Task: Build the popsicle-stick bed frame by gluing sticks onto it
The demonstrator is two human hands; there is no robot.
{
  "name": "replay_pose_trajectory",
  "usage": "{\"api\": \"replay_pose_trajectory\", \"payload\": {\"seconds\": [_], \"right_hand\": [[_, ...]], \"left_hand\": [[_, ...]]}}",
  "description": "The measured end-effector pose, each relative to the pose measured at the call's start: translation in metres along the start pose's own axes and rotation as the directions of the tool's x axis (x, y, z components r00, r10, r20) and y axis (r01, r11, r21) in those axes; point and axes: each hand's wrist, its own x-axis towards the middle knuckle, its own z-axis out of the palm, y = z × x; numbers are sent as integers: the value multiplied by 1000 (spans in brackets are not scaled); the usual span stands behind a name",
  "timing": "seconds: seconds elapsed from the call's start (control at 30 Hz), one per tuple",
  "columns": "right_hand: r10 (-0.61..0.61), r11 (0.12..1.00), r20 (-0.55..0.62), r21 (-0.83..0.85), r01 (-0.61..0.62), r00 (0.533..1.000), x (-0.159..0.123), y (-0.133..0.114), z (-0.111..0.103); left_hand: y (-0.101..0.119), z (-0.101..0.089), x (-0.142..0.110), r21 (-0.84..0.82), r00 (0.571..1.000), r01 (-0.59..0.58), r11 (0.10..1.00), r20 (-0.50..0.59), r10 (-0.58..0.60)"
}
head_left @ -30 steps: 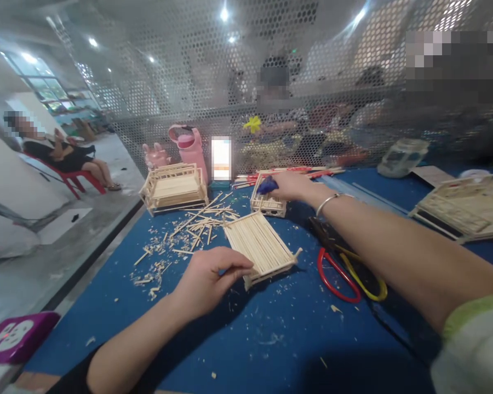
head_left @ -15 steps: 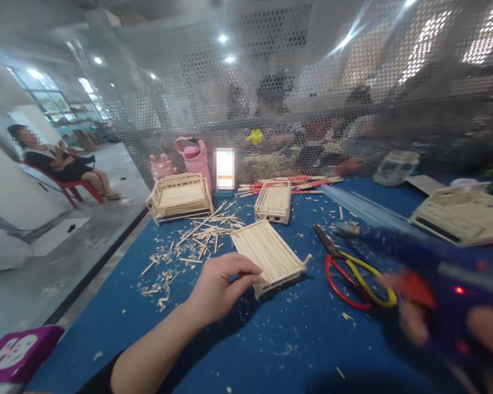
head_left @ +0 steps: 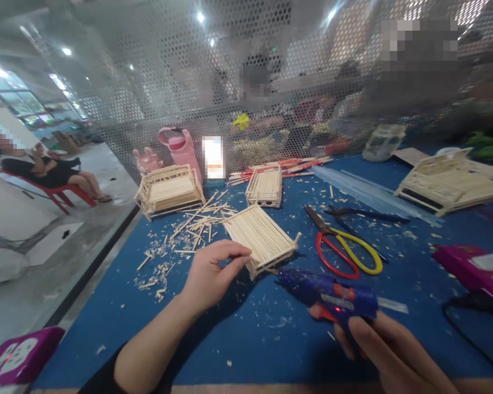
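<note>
My left hand (head_left: 216,271) pinches the near left corner of a small bed-like frame made of thin wooden sticks (head_left: 263,232), which rests on the blue tabletop. In my right hand (head_left: 388,345) is a dark blue glue gun (head_left: 328,290) with a red light on its side. Its nozzle points left, close to the frame's front edge; whether it touches cannot be made out. A clear glue stick (head_left: 394,305) pokes out of the gun's back. Just behind the gun lie scissors (head_left: 347,251) with one red and one yellow handle.
Dark pliers (head_left: 365,213) lie beyond the scissors. Stick-built models (head_left: 170,191) (head_left: 265,186) (head_left: 456,180) stand farther back, with cut sticks (head_left: 201,224) scattered between. Clear glue sticks (head_left: 361,189), a jar (head_left: 384,142), a lit phone (head_left: 213,157) and purple power strips (head_left: 476,268) surround the work. A person sits at left.
My right hand has brought the glue gun leftward and down, from over the scissors to the frame's front edge. My left hand keeps its hold on the frame. The view has shifted slightly.
</note>
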Motion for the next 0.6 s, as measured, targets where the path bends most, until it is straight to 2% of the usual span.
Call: {"api": "replay_pose_trajectory", "payload": {"seconds": [0.17, 0.33, 0.43, 0.6], "right_hand": [[50, 998, 27, 21, -51, 998, 3, -11, 7], [72, 996, -15, 45, -71, 997, 10, -28, 16], [15, 999, 29, 51, -16, 999, 14, -28, 17], [32, 998, 30, 46, -33, 999, 15, -18, 18]], "left_hand": [[-3, 2, 1, -13, 997, -67, 998, -31, 66], [-6, 5, 1, -7, 990, -130, 991, -47, 130], [-6, 6, 0, 4, 987, -153, 988, -54, 153], [-7, 7, -1, 12, 980, -192, 981, -50, 192]]}}
